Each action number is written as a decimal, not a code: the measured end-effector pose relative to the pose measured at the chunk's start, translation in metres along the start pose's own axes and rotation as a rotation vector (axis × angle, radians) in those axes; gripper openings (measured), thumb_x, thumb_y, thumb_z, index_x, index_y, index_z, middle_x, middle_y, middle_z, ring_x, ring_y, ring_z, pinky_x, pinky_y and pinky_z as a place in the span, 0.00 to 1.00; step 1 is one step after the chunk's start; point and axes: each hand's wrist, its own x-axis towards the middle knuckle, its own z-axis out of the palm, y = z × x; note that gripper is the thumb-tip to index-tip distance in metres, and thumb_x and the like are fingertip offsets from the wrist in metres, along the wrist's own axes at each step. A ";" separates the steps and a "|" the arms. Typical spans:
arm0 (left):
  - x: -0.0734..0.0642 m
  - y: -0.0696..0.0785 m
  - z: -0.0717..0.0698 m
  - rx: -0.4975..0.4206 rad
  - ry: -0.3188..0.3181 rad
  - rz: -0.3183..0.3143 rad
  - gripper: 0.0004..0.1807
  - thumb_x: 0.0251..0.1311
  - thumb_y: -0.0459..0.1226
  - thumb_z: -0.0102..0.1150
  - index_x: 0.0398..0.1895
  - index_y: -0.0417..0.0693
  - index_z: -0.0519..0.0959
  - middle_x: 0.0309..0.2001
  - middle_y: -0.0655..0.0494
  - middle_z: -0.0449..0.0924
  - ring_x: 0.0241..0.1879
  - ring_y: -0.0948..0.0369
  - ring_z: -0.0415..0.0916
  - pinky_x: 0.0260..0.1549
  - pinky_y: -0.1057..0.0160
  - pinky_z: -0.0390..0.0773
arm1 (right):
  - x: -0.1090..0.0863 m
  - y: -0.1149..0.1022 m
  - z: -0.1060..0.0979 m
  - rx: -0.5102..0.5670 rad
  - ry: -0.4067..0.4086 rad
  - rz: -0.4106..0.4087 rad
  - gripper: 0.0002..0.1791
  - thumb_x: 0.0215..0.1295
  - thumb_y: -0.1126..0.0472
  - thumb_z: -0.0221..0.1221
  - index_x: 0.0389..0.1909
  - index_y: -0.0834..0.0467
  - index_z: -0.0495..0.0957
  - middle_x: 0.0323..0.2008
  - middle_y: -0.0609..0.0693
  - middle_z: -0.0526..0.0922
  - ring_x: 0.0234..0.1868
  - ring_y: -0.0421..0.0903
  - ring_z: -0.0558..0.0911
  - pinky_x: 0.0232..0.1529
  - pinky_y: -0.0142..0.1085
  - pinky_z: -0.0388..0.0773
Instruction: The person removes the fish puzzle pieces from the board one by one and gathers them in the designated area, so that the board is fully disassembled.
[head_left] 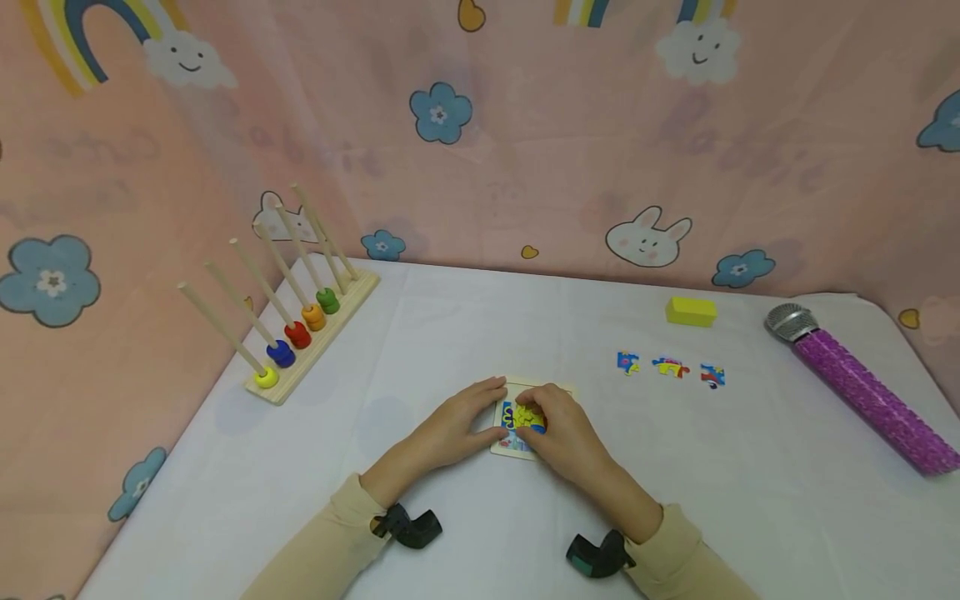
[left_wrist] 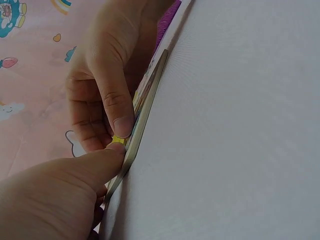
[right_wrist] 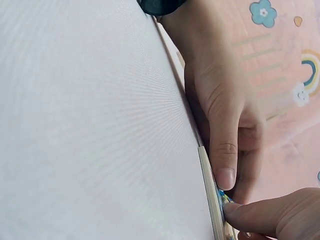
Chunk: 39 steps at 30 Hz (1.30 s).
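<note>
A small jigsaw puzzle board [head_left: 514,450] with a pale wooden frame lies flat on the table, its picture blue and yellow. My left hand [head_left: 448,425] holds the board's left side, thumb at the picture's edge and fingers toward the far corner. Over the board's right part, my right hand [head_left: 572,437] pinches a yellow puzzle piece [head_left: 528,417] between thumb and fingers, down at the picture. The left wrist view shows a bit of this yellow piece [left_wrist: 119,140] under the right thumb. Both hands partly hide the board.
Three loose puzzle pieces [head_left: 671,367] lie in a row to the right, before a yellow block [head_left: 691,312]. A glittery purple microphone [head_left: 873,392] lies at far right. At left stands a wooden peg rack [head_left: 337,321] with coloured rings. A patterned pink cloth [head_left: 525,167] hangs behind.
</note>
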 end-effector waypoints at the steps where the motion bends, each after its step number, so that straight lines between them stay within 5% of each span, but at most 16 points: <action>1: 0.000 0.000 0.000 0.001 -0.001 -0.001 0.32 0.61 0.44 0.61 0.66 0.41 0.66 0.71 0.53 0.60 0.71 0.57 0.55 0.68 0.55 0.61 | 0.000 0.000 0.000 0.002 0.000 -0.002 0.20 0.50 0.65 0.70 0.45 0.60 0.78 0.43 0.51 0.79 0.44 0.45 0.77 0.48 0.40 0.79; 19: -0.001 -0.001 -0.001 0.008 0.008 -0.010 0.32 0.61 0.45 0.60 0.66 0.41 0.66 0.71 0.53 0.61 0.71 0.56 0.56 0.68 0.54 0.61 | 0.006 0.005 -0.009 -0.034 -0.003 -0.043 0.18 0.53 0.64 0.68 0.47 0.59 0.79 0.44 0.51 0.79 0.44 0.45 0.77 0.47 0.39 0.81; 27: 0.001 -0.002 0.002 0.021 -0.011 -0.021 0.32 0.62 0.46 0.59 0.67 0.43 0.66 0.71 0.55 0.60 0.71 0.57 0.55 0.69 0.56 0.60 | 0.009 0.016 -0.025 -0.028 -0.066 -0.006 0.18 0.57 0.63 0.65 0.49 0.60 0.78 0.46 0.53 0.79 0.44 0.46 0.77 0.48 0.42 0.81; 31: 0.002 -0.003 0.003 0.019 -0.017 -0.022 0.33 0.62 0.47 0.59 0.67 0.43 0.66 0.71 0.56 0.59 0.72 0.59 0.54 0.69 0.58 0.59 | 0.008 0.025 -0.034 -0.044 -0.065 0.043 0.18 0.58 0.62 0.65 0.50 0.60 0.78 0.48 0.54 0.78 0.51 0.51 0.77 0.56 0.49 0.76; 39: 0.000 0.000 0.000 0.033 -0.011 -0.005 0.33 0.61 0.46 0.60 0.67 0.41 0.66 0.71 0.53 0.60 0.71 0.57 0.55 0.69 0.56 0.60 | -0.001 0.048 -0.059 -0.052 -0.039 0.107 0.19 0.60 0.62 0.62 0.52 0.60 0.76 0.49 0.55 0.77 0.50 0.51 0.75 0.53 0.50 0.78</action>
